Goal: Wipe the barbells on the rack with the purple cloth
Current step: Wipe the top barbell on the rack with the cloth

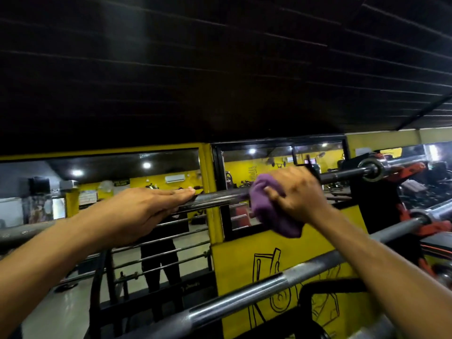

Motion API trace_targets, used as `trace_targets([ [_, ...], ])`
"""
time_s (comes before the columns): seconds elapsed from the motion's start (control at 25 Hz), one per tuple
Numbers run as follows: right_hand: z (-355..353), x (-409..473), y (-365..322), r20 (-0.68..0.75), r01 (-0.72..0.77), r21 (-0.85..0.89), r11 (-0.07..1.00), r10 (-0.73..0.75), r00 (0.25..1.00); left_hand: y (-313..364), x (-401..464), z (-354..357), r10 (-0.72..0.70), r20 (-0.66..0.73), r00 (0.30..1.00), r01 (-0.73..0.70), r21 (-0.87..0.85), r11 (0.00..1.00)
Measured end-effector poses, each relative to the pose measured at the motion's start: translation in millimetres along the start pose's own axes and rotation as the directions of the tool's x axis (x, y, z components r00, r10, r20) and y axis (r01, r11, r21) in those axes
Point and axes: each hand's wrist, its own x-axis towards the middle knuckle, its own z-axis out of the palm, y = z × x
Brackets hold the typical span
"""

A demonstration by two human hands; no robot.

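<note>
Mid-wipe: right hand grips purple cloth around the top barbell (left hand flat, steadying); next, slide toward the rack's right end

Right hand grips a purple cloth around the top barbell; left hand rests flat on it.

cloth: purple, plain
top barbell: dark grey steel
lower barbell: silver, knurled bands
wall: yellow, black line drawings
ceiling: black
</note>
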Motion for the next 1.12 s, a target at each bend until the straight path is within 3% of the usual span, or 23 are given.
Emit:
trace_targets([
  [0.16,-4,15,8,0.018,-0.208,-0.024,0.978,0.208,0.978,3,9,-2,0.014,-0.008,1.000,-0.014,-0.029,0.999],
  [0.32,3,25,-75,0.003,-0.122,-0.004,0.993,0.122,0.993,-1,6,1,0.035,-0.001,0.999,-0.035,-0.020,0.999],
  [0.44,-4,17,-57,0.040,0.019,0.003,1.000,-0.019,0.999,0,5,0,0.021,-0.019,1.000,-0.021,-0.012,1.000],
  [0.56,-16,10,-2,0.139,-0.174,-0.026,0.984,0.176,0.974,0,5,-1,0.011,-0.023,1.000,-0.011,-0.025,1.000],
  [0.64,-13,14,-4,0.099,-0.280,-0.054,0.958,0.284,0.954,1,5,-3,0.003,-0.028,1.000,-0.004,-0.030,1.000],
  [0.84,-9,32,-71,0.098,-0.066,0.008,0.998,0.065,0.993,10,-1,-17,0.023,-0.022,0.999,-0.024,-0.027,0.999],
  [1.0,-25,41,-58,-0.062,-0.231,0.096,0.968,0.238,0.969,-23,-64,-43,-0.044,-0.028,0.999,0.045,0.030,0.999],
  [1.12,-13,54,-78,0.072,-0.191,-0.069,0.979,0.196,0.978,-48,-124,-48,-0.176,0.019,0.984,0.172,0.121,0.978],
])
